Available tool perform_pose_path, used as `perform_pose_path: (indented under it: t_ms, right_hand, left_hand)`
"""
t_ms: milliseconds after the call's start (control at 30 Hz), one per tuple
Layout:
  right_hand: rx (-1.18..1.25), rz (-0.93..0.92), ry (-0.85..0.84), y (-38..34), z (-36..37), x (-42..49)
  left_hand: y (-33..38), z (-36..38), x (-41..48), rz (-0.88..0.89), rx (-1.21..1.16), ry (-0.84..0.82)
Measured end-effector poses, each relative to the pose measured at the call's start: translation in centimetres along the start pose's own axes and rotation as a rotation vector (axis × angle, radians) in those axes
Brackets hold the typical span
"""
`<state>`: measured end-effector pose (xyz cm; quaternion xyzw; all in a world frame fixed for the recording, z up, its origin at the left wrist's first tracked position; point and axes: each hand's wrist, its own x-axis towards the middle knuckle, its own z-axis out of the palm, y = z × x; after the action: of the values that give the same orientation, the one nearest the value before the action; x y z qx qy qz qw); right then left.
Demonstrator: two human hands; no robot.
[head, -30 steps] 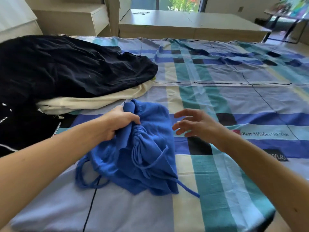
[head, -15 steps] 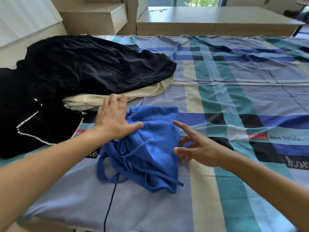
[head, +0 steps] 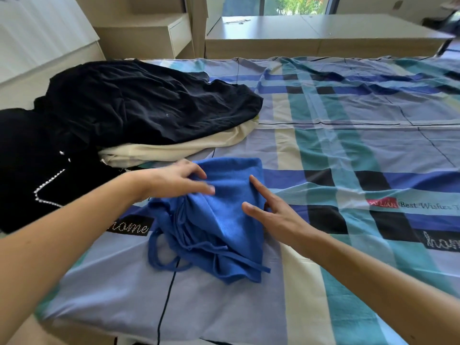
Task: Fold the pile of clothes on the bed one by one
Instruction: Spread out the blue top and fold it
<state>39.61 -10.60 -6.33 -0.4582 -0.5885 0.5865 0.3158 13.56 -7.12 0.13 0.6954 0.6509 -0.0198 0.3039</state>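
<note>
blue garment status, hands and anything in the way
Left hand flat on blue garment, right hand open at its right edge. Bunched on bed, drawstrings loose. Black pile off left, not in the way.

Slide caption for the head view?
Left hand and right hand rest on a blue drawstring garment on the plaid bed, dark clothes pile beside it.

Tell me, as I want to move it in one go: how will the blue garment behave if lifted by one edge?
Probably floppy: the blue garment lies in soft creases, so its folds could fall open. Its loose drawstrings trail onto the bedsheet and may dangle.
</note>
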Motion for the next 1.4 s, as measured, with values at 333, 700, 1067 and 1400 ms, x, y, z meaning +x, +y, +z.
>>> perform_pose_path:
  t_ms: [333,700,1067,1400]
  right_hand:
    - [0.095,0.037,-0.031,0.9,-0.6,0.9]
    - [0.017,0.091,0.131,-2.4,-6.1,0.1]
    - [0.024,0.088,0.560,-4.1,-28.9,-10.7]
    - [-0.224,0.160,0.980,-1.4,-48.0,-23.3]
  left_hand:
    - [-1.3,3.4,0.4,-0.339,-0.383,0.053]
    - [8.6,5.5,-0.1,-0.151,-0.983,-0.013]
    - [31.3,10.9,6.6,0.156,-1.240,-0.261]
    - [51.9,20.6,9.1,0.286,-1.205,-0.289]
